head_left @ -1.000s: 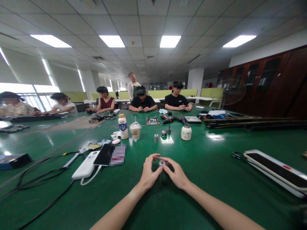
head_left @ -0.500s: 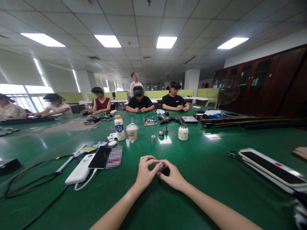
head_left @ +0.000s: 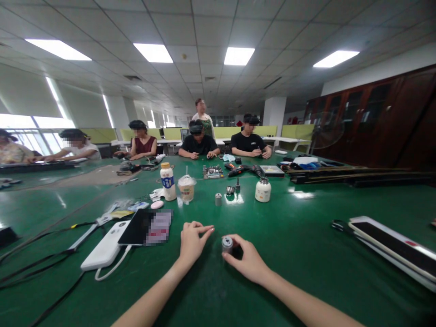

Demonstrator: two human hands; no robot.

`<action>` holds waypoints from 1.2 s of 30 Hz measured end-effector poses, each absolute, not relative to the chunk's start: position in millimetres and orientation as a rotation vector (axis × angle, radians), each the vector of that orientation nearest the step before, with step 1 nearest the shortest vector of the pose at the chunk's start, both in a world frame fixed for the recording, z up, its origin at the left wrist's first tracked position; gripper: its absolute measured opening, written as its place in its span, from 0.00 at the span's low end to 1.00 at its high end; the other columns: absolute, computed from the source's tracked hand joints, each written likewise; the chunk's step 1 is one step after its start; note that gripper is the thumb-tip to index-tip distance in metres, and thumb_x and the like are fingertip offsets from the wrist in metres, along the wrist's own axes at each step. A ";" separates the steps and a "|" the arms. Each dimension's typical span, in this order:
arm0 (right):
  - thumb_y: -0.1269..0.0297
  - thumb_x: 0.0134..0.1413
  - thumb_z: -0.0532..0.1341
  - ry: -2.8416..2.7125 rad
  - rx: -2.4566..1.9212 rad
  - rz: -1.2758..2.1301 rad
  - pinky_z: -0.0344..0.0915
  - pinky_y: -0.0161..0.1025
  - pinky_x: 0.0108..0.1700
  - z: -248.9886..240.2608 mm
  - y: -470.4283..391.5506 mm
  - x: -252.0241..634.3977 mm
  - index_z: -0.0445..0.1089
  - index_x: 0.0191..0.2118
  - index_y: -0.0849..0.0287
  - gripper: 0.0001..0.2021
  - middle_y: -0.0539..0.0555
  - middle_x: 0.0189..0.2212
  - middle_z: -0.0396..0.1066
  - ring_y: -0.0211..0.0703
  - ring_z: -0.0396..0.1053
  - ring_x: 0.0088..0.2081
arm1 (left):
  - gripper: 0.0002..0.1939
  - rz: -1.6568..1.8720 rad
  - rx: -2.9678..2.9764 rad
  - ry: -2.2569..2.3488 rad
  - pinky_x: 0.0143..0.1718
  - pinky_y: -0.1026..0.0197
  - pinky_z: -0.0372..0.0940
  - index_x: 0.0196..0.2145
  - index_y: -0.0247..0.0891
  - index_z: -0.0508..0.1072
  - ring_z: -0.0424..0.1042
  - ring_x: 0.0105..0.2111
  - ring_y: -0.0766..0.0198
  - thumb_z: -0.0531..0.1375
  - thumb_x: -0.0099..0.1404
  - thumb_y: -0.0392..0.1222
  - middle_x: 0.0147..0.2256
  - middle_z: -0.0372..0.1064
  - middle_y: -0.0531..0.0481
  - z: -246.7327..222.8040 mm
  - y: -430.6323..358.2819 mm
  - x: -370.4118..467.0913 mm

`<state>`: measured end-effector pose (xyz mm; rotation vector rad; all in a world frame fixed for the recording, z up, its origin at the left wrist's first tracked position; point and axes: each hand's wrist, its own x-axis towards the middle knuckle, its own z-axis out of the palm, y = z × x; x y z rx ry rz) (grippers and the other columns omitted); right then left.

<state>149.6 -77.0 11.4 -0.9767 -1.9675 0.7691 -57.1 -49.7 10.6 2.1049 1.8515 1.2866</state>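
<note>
My right hand [head_left: 248,261] grips a small grey metal cylinder [head_left: 227,245] from its right side, thumb in front and fingers behind. The cylinder stands upright on the green table [head_left: 289,281], and its top face shows a dark centre. To the left of it, my left hand [head_left: 193,238] is apart from the cylinder, with thumb and index tips pinched together. Whatever may be between those tips is too small to make out. A second metal cylinder [head_left: 218,199] stands farther back. Near it are a shiny metal ring-like part [head_left: 230,190] and a dark bit-like piece [head_left: 237,184].
A bottle [head_left: 168,182], a lidded drink cup [head_left: 186,188] and a white jar [head_left: 263,190] stand ahead. A white power bank [head_left: 106,245], phone [head_left: 135,227] and cables lie left. A long device [head_left: 391,245] lies right. Several people sit across, near a power drill [head_left: 243,170].
My left hand has come away from the cylinder to the left. My right hand stays on the cylinder, which now shows clearly. The standing person in the background has shifted slightly right.
</note>
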 end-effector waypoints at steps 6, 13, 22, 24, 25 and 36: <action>0.62 0.50 0.68 -2.054 -0.985 0.766 0.67 0.42 0.43 11.0 -63.1 150.6 0.74 0.44 0.57 0.14 0.53 0.37 0.77 0.49 0.72 0.38 | 0.05 1.209 2.093 1.891 0.38 0.52 0.59 0.34 0.51 0.84 0.66 0.35 0.51 0.67 0.60 0.43 0.28 0.72 0.48 1.2 -46.8 -57.1; 0.60 0.46 0.72 -2.120 -1.005 0.734 0.63 0.41 0.40 11.2 -50.5 152.0 0.76 0.38 0.56 0.12 0.52 0.32 0.76 0.49 0.69 0.37 | 0.08 1.362 2.070 1.608 0.46 0.56 0.64 0.39 0.44 0.80 0.73 0.41 0.58 0.59 0.68 0.43 0.39 0.78 0.51 24.8 -62.6 -36.8; 0.65 0.46 0.72 -2.120 -1.024 0.723 0.61 0.40 0.39 8.2 -51.6 150.9 0.75 0.34 0.58 0.08 0.51 0.31 0.74 0.48 0.68 0.37 | 0.05 1.325 2.066 1.464 0.43 0.56 0.65 0.38 0.46 0.79 0.75 0.40 0.57 0.63 0.66 0.40 0.37 0.80 0.54 19.9 -80.3 -20.2; 0.65 0.47 0.71 -2.124 -1.013 0.723 0.61 0.40 0.40 8.0 -51.2 151.1 0.75 0.34 0.57 0.08 0.50 0.31 0.74 0.47 0.68 0.36 | 0.05 1.339 2.072 1.445 0.43 0.56 0.66 0.39 0.45 0.79 0.74 0.40 0.56 0.63 0.66 0.39 0.38 0.80 0.53 17.6 -79.4 -21.1; 0.66 0.47 0.71 -2.126 -1.005 0.723 0.61 0.40 0.40 7.8 -50.9 151.2 0.75 0.34 0.57 0.08 0.50 0.31 0.75 0.47 0.68 0.36 | 0.05 1.342 2.079 1.433 0.43 0.56 0.65 0.39 0.44 0.79 0.74 0.41 0.56 0.63 0.66 0.39 0.38 0.80 0.53 16.9 -79.1 -21.4; 0.71 0.48 0.65 -2.052 -0.878 0.690 0.65 0.42 0.45 7.9 -55.9 154.2 0.68 0.47 0.57 0.18 0.54 0.40 0.72 0.47 0.69 0.40 | 0.14 1.304 2.194 1.270 0.53 0.50 0.62 0.50 0.49 0.75 0.69 0.51 0.55 0.55 0.70 0.38 0.50 0.74 0.48 13.4 -83.1 -22.6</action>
